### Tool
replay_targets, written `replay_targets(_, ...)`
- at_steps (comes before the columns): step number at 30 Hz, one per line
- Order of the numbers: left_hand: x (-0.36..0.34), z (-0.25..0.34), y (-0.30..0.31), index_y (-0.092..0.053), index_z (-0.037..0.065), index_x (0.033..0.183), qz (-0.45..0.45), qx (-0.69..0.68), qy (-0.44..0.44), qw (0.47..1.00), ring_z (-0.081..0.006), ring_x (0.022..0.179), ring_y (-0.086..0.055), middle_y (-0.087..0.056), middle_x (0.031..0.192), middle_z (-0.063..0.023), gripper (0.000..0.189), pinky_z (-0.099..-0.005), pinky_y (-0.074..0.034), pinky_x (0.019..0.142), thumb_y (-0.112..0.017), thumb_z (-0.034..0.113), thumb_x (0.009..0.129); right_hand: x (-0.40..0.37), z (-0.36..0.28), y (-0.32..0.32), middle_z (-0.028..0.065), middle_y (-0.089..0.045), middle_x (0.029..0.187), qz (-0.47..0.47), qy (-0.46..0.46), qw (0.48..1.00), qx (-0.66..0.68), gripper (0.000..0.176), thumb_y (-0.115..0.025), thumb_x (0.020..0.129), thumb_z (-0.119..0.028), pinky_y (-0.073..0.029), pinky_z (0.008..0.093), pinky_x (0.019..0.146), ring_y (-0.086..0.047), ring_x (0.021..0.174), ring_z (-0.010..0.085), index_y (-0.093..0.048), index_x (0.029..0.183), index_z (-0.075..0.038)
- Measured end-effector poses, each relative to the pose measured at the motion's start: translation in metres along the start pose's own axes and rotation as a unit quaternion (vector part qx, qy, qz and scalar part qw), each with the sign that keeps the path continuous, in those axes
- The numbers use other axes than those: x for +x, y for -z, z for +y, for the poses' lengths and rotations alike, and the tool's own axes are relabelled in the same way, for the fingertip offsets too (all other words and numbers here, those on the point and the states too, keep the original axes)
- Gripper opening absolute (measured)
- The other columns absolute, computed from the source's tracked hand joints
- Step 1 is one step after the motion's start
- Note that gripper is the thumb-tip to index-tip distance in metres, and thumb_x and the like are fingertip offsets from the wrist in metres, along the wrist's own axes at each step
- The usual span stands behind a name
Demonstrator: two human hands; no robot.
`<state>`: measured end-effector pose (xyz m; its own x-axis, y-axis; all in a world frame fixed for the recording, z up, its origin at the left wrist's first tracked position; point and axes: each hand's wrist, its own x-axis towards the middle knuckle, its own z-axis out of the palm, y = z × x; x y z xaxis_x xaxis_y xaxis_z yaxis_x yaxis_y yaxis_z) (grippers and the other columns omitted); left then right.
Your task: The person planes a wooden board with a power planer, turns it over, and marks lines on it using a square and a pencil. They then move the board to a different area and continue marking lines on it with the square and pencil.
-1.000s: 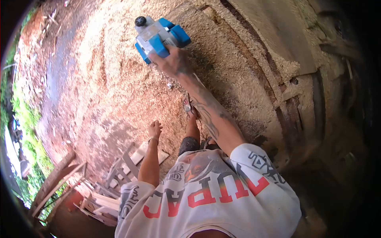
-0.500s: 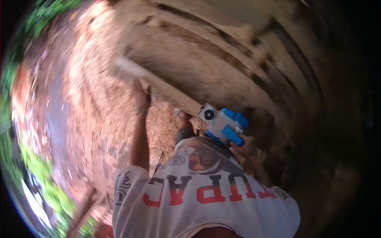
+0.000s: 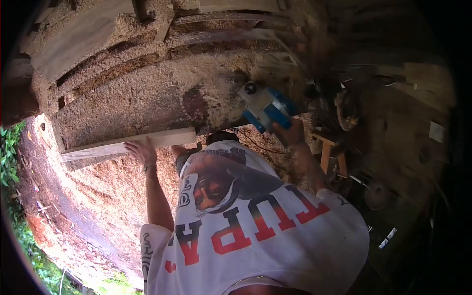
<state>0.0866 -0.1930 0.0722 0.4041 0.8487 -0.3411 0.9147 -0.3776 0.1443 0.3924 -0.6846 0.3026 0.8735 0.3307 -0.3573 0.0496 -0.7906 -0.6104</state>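
My left hand (image 3: 143, 151) lies flat with fingers apart against a light wooden board (image 3: 172, 137), which rests along the near edge of a workbench (image 3: 118, 105). Off to the right, my right hand (image 3: 291, 132) is closed around the handle of a blue and grey electric planer (image 3: 267, 105) with a round black knob at its front. The planer is apart from the board, beyond its right end. Part of its underside is hidden from view.
Wood shavings cover the bench and the ground. Long planks (image 3: 83, 37) and slats lie across the far side. A small wooden stool-like frame (image 3: 325, 152) stands at the right, among dim clutter. Green plants (image 3: 12, 152) grow at the far left.
My view has swung round and become sharper. The board, earlier slanting and reaching towards the planer, now lies along the bench edge with my left hand on it. My right hand still grips the planer.
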Motion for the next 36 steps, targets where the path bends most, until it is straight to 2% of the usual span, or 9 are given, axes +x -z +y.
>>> replay_targets(8,-0.094,0.085,-0.023,-0.007,-0.013,0.16,-0.053,0.0,-0.063,0.997,-0.0509,0.158,-0.004,-0.001,0.168,-0.0371,0.103,-0.0584,-0.014,0.128,-0.048,0.062,0.102,0.097,0.071,0.05,0.015,-0.078,0.093,0.01,0.283,0.95,-0.132,0.058,-0.085,0.084,-0.036,-0.058,0.0429,0.085,-0.075,0.087,0.0267,-0.07,0.13,-0.003)
replay_targets(16,-0.119,0.086,-0.052,-0.014,-0.022,0.155,-0.027,-0.242,0.153,0.958,-0.0515,0.155,-0.016,-0.015,0.164,-0.0423,0.109,-0.0491,-0.021,0.127,-0.065,0.055,0.096,0.147,0.132,0.045,0.0195,-0.075,0.116,-0.194,0.011,0.981,-0.015,0.06,-0.086,0.08,-0.035,-0.056,0.0429,0.093,-0.072,0.105,0.0286,-0.07,0.127,0.0)
replay_targets(21,-0.121,0.131,-0.059,-0.069,0.004,0.109,-0.205,-0.669,0.339,0.629,-0.0179,0.091,-0.064,-0.065,0.092,-0.0064,0.048,-0.0342,-0.054,0.066,-0.076,0.049,0.094,0.165,0.186,0.031,0.0167,-0.074,0.107,-0.193,0.106,0.972,-0.077,0.055,-0.083,0.084,-0.027,-0.056,0.0462,0.091,-0.072,0.098,0.0287,-0.068,0.13,-0.001)
replay_targets(22,-0.113,0.128,-0.066,-0.051,0.01,0.147,-0.278,-0.655,0.318,0.627,-0.0299,0.129,-0.054,-0.059,0.138,-0.0108,0.083,-0.05,-0.049,0.104,-0.078,0.061,0.087,0.165,0.175,0.032,0.0167,-0.073,0.11,-0.208,0.091,0.97,-0.09,0.057,-0.083,0.083,-0.028,-0.055,0.0458,0.094,-0.071,0.103,0.0291,-0.067,0.132,-0.001)
replay_targets(27,-0.112,0.144,-0.087,-0.067,0.011,0.105,-0.187,-0.694,0.309,0.623,-0.0194,0.067,-0.059,-0.066,0.09,-0.0007,0.051,-0.0333,-0.045,0.053,-0.077,0.057,0.087,0.154,0.146,0.043,0.0169,-0.068,0.125,-0.194,0.116,0.973,-0.053,0.059,-0.081,0.088,-0.028,-0.049,0.0427,0.105,-0.063,0.12,0.0292,-0.063,0.137,-0.001)
replay_targets(32,-0.072,0.081,-0.244,-0.065,0.012,0.105,-0.192,-0.716,0.329,0.585,-0.0194,0.072,-0.054,-0.058,0.085,0.0008,0.037,-0.0335,-0.044,0.064,-0.071,0.046,0.091,0.145,0.161,0.052,0.0152,-0.068,0.125,-0.044,0.108,0.993,0.005,0.043,-0.07,0.1,-0.029,-0.049,0.0397,0.101,-0.062,0.12,0.0254,-0.064,0.132,0.0)
replay_targets(34,-0.075,0.05,-0.281,-0.064,0.01,0.108,-0.187,-0.814,0.221,0.504,-0.021,0.076,-0.058,-0.059,0.089,-0.0011,0.028,-0.0382,-0.048,0.068,-0.064,0.036,0.097,0.156,0.155,0.046,0.0152,-0.072,0.12,0.033,0.094,0.994,-0.047,0.036,-0.067,0.102,-0.028,-0.052,0.0399,0.097,-0.066,0.115,0.027,-0.068,0.127,-0.002)
replay_targets(35,-0.066,0.031,-0.315,-0.064,0.01,0.109,-0.228,-0.907,0.025,0.354,-0.0217,0.078,-0.06,-0.059,0.09,-0.0021,0.023,-0.0405,-0.05,0.069,-0.06,0.031,0.101,0.151,0.139,0.046,0.0162,-0.074,0.118,0.073,0.086,0.989,-0.091,0.032,-0.067,0.101,-0.025,-0.053,0.0413,0.096,-0.069,0.113,0.03,-0.07,0.125,-0.004)
replay_targets(36,-0.119,0.087,-0.205,-0.067,-0.002,0.119,-0.057,-0.759,0.337,0.554,-0.0246,0.096,-0.07,-0.071,0.109,-0.0131,0.049,-0.0367,-0.059,0.08,-0.082,0.025,0.081,0.152,0.13,0.041,0.0172,-0.076,0.116,0.11,0.08,0.982,-0.132,0.03,-0.067,0.101,-0.023,-0.055,0.0426,0.095,-0.072,0.111,0.0331,-0.073,0.124,-0.005)
